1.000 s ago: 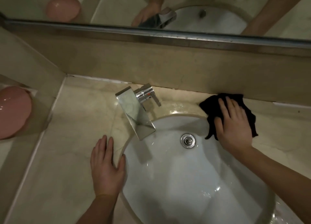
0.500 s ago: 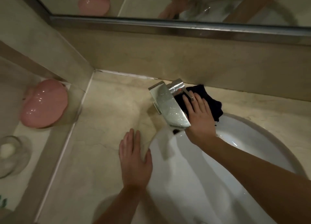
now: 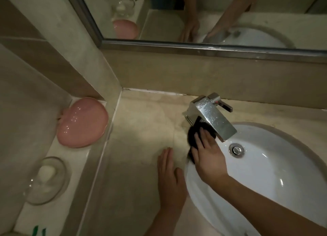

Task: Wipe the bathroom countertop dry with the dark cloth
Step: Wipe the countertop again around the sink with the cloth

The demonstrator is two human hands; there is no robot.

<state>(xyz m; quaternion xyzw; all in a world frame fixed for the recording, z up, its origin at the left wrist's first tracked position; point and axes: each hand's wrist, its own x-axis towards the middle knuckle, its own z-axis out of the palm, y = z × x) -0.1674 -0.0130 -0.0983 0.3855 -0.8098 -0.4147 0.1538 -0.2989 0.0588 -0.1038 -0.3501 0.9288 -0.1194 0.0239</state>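
Under the right hand, the dark cloth lies pressed on the countertop at the sink rim, the fingers flat on it, their tips beneath the faucet spout. The left hand rests palm-down just beside it, fingers straight and grasping nothing.

Dark cloth mostly under hand, faucet.
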